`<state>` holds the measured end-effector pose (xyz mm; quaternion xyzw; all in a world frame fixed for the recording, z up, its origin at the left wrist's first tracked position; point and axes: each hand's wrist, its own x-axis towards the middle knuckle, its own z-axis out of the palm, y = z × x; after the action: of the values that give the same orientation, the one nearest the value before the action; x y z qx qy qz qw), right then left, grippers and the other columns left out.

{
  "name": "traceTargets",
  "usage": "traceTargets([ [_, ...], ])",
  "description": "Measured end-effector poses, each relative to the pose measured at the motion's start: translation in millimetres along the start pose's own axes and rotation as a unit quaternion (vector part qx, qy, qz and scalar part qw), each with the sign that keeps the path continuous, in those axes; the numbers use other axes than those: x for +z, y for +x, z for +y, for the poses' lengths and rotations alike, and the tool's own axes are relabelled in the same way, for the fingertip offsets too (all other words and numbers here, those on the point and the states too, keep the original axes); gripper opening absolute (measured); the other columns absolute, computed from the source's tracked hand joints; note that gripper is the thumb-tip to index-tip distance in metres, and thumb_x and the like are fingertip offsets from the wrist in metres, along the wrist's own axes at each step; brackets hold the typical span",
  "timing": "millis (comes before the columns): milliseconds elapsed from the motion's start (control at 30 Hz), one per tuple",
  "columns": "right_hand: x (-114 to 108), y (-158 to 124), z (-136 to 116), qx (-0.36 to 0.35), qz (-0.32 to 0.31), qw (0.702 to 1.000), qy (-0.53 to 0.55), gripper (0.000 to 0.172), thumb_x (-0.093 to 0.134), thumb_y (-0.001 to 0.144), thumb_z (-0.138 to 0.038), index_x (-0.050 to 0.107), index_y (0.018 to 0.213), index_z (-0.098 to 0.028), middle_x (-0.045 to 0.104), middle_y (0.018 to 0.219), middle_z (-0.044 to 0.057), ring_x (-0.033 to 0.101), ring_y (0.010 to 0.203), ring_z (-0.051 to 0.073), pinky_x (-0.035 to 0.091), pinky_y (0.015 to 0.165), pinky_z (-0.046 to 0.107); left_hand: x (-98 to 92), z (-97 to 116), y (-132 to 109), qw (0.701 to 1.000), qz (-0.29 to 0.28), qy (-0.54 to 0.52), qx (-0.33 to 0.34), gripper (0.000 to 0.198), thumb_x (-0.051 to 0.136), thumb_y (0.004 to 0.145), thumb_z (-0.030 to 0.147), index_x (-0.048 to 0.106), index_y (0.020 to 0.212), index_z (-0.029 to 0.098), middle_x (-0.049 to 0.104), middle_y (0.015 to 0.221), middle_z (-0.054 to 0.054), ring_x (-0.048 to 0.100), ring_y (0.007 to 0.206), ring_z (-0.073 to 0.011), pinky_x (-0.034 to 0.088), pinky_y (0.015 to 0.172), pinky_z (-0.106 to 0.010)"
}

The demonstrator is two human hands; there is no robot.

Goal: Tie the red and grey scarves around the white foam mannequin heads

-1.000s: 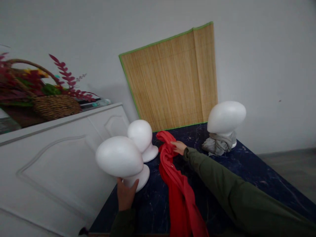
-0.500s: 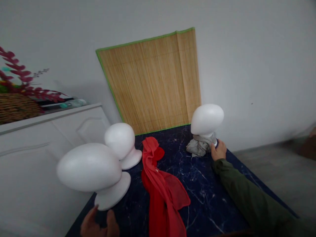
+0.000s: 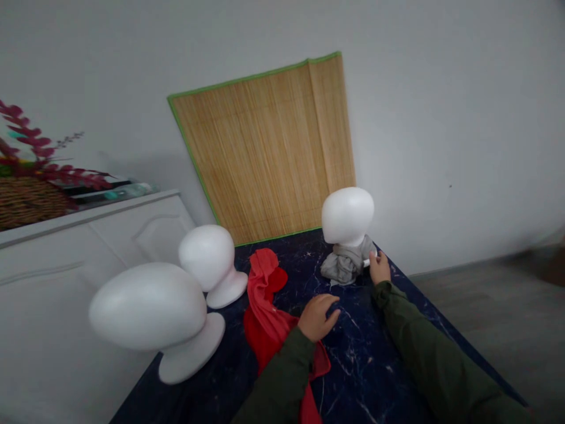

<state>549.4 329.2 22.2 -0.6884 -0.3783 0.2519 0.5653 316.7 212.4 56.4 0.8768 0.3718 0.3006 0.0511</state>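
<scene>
At the back right of the dark table stands a white mannequin head (image 3: 348, 215), with a crumpled grey cloth (image 3: 343, 264) around its neck and base. My right hand (image 3: 379, 268) grips the right edge of that head's base, beside the cloth. My left hand (image 3: 318, 317) hovers over the middle of the table with fingers apart and nothing in them, pointing toward the grey cloth. Under and behind my left forearm lies a long red cloth (image 3: 263, 288), partly hidden by the sleeve.
Two more white mannequin heads, a farther one (image 3: 207, 256) and a nearer one (image 3: 150, 306), stand on the table's left side. A bamboo mat (image 3: 269, 153) is against the wall. A wicker basket (image 3: 30, 202) sits on a white cabinet (image 3: 145, 235) at the left.
My left hand has moved from the lower left, near the closest head, across the red cloth to mid-table. The right-hand head with its grey cloth has shifted left in view, my right hand still at its base.
</scene>
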Motion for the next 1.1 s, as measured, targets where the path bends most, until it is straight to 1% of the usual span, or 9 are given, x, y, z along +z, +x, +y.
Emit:
traceTargets([
  [100, 13.3, -4.3, -0.4, 0.051, -0.018, 0.992, 0.111, 0.063, 0.031, 0.078, -0.051, 0.029, 0.126, -0.009, 0.048, 0.118, 0.018, 0.054, 0.102, 0.021, 0.048, 0.078, 0.033, 8.4, -17.6, -3.8, 0.999, 0.028, -0.004, -0.018, 0.03, 0.045, 0.081, 0.026, 0.054, 0.108, 0.017, 0.062, 0.101, -0.008, 0.056, 0.095, -0.017, 0.045, 0.086, -0.034],
  [200, 22.1, -9.3, 1.0, 0.092, -0.074, 0.973, 0.201, 0.048, 0.037, 0.075, -0.054, 0.046, 0.102, -0.016, 0.059, 0.094, 0.011, 0.061, 0.082, 0.019, 0.052, 0.066, 0.03, 4.1, -26.1, -8.8, 0.999, 0.039, -0.012, -0.03, 0.027, 0.044, 0.082, 0.026, 0.056, 0.104, 0.017, 0.062, 0.097, -0.007, 0.057, 0.091, -0.0162, 0.046, 0.084, -0.033],
  [300, 20.8, -13.4, 0.1, 0.122, -0.108, 0.95, 0.265, 0.032, 0.048, 0.07, -0.052, 0.047, 0.079, -0.021, 0.059, 0.072, 0.006, 0.061, 0.071, 0.019, 0.052, 0.065, 0.032, 0.7, -26.2, -9.6, 0.999, 0.04, -0.014, -0.029, 0.028, 0.044, 0.082, 0.027, 0.055, 0.106, 0.018, 0.061, 0.102, -0.008, 0.055, 0.098, -0.017, 0.044, 0.088, -0.034],
  [400, 16.4, -23.1, -5.2, 0.139, -0.126, 0.93, 0.317, 0.027, 0.052, 0.069, -0.047, 0.045, 0.074, -0.022, 0.059, 0.068, 0.004, 0.061, 0.069, 0.019, 0.052, 0.067, 0.033, -0.3, -24.0, -8.4, 0.998, 0.046, -0.01, -0.034, 0.032, 0.043, 0.083, 0.029, 0.051, 0.111, 0.017, 0.058, 0.109, -0.009, 0.051, 0.105, -0.018, 0.041, 0.092, -0.036],
  [600, 32.0, -95.2, -22.0, 0.142, -0.192, 0.891, 0.387, 0.024, 0.052, 0.073, -0.044, 0.047, 0.075, -0.021, 0.062, 0.075, 0.003, 0.062, 0.072, 0.016, 0.051, 0.07, 0.03, 7.2, -24.1, -10.2, 0.985, 0.138, 0.038, -0.099, 0.078, 0.059, 0.069, 0.045, 0.027, 0.13, 0.009, 0.032, 0.133, -0.021, 0.029, 0.125, -0.0308, 0.03, 0.099, -0.049],
  [700, 42.0, -135.5, -29.4, 0.133, -0.248, 0.863, 0.419, 0.03, 0.057, 0.07, -0.047, 0.05, 0.078, -0.019, 0.064, 0.076, 0.003, 0.062, 0.069, 0.014, 0.051, 0.065, 0.028, 12.3, -28.3, -11.9, 0.959, 0.237, 0.055, -0.149, 0.094, 0.068, 0.057, 0.049, 0.028, 0.128, 0.003, 0.018, 0.137, -0.028, 0.017, 0.128, -0.0389, 0.027, 0.098, -0.056],
  [800, 39.7, -147.2, -34.6, 0.126, -0.283, 0.846, 0.434, 0.032, 0.059, 0.069, -0.047, 0.051, 0.081, -0.019, 0.065, 0.075, 0.002, 0.061, 0.068, 0.013, 0.049, 0.063, 0.026, 4.6, -38.6, -13.7, 0.939, 0.308, -0.016, -0.154, 0.062, 0.061, 0.067, 0.032, 0.041, 0.119, 0.007, 0.03, 0.134, -0.024, 0.026, 0.126, -0.033, 0.027, 0.101, -0.051],
  [867, 32.2, -138.3, -36.2, 0.123, -0.27, 0.857, 0.423, 0.03, 0.058, 0.07, -0.047, 0.052, 0.081, -0.019, 0.064, 0.073, 0.001, 0.061, 0.065, 0.012, 0.049, 0.061, 0.026, -9.2, -49.2, -15.7, 0.931, 0.317, -0.091, -0.153, 0.044, 0.054, 0.068, 0.021, 0.051, 0.111, 0.013, 0.047, 0.124, -0.016, 0.041, 0.118, -0.0274, 0.032, 0.099, -0.045],
  [1100, 15.0, -93.4, -29.2, 0.138, -0.273, 0.877, 0.371, 0.033, 0.046, 0.075, -0.052, 0.052, 0.086, -0.021, 0.065, 0.081, 0.005, 0.059, 0.067, 0.015, 0.046, 0.057, 0.026, -66.6, -93.6, -27.9, 0.862, 0.392, -0.164, -0.277, 0.025, 0.047, 0.062, 0.018, 0.062, 0.082, 0.016, 0.064, 0.086, -0.006, 0.056, 0.093, -0.0245, 0.04, 0.089, -0.041],
])
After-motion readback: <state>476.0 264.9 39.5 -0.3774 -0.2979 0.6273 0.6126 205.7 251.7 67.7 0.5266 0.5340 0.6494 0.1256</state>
